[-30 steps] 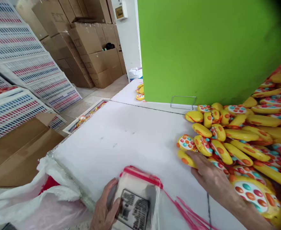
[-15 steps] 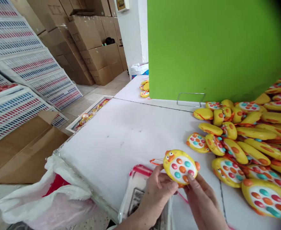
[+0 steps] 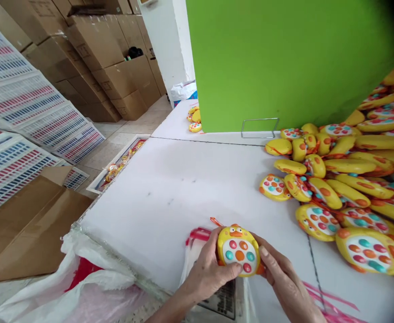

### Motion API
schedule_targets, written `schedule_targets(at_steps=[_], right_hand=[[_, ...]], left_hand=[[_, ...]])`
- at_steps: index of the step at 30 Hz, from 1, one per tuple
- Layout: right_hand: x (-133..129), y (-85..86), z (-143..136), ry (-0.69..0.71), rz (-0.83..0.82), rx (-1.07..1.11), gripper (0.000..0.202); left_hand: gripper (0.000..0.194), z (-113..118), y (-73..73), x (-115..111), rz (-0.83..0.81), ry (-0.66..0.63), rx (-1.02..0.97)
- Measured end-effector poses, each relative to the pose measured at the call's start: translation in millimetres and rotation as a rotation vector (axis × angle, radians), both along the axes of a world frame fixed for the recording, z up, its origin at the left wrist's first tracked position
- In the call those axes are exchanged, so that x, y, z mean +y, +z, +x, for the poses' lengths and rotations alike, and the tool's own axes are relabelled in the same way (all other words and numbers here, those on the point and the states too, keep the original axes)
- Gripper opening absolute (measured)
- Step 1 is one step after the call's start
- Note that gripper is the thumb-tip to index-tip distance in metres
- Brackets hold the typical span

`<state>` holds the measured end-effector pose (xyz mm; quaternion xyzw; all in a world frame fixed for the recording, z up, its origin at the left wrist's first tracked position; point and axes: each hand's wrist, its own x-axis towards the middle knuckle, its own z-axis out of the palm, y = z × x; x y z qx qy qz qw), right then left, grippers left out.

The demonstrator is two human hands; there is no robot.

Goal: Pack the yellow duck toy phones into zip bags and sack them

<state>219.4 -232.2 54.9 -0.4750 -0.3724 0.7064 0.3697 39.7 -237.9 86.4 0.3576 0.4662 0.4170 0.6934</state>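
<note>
Between my two hands is a yellow duck toy (image 3: pixel 239 251), upright, its white belly dotted with red, orange and teal buttons. My left hand (image 3: pixel 210 269) grips its left side, the thumb lying over the lower buttons. At the toy's right edge, my right hand (image 3: pixel 279 273) has closed its fingers by the orange part, some of them hidden behind it. An orange cord (image 3: pixel 216 221) sticks out at the toy's upper left. Under the hands lies a stack of clear plastic bags (image 3: pixel 197 240) with pink edges and black print.
Many similar duck toys (image 3: pixel 348 193) are heaped on the right of the white table (image 3: pixel 143 220). Behind stands a green panel (image 3: pixel 277 63) with a wire stand (image 3: pixel 260 128). Pink strips (image 3: pixel 333 298) lie at lower right. Plastic crates (image 3: pixel 35 103), cartons (image 3: pixel 96 49) and a white sack (image 3: pixel 82 287) stand left.
The duck toy has turned from tilted to upright and come slightly lower and left. My left thumb now lies on its front; my right thumb has shifted to its right edge.
</note>
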Motion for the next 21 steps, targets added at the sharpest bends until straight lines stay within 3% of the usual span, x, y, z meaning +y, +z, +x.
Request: schedule_targets(at_steps=[4, 8, 13, 18, 21], right_hand=[[3.6, 6.0, -6.0, 0.024, 0.056, -0.098, 0.048], [9.2, 10.3, -12.2, 0.02, 0.104, -0.223, 0.05], [8.1, 10.7, -14.4, 0.006, 0.114, -0.215, 0.051], [-3.0, 8.3, -9.0, 0.002, 0.044, -0.145, 0.051], [-10.7, 5.3, -6.9, -0.026, 0.009, -0.191, 0.055]], left_hand=[[0.072, 0.2, 3.2, 1.1, -0.005, -0.057, 0.15], [0.077, 5.8, 7.6, 0.1, -0.026, -0.134, 0.111], [0.078, 11.5, 6.4, 3.2, -0.047, -0.039, 0.264], [0.079, 4.9, -2.9, 4.5, -0.07, 0.012, 0.065], [0.06, 1.5, -8.7, 2.3, -0.071, 0.037, 0.046]])
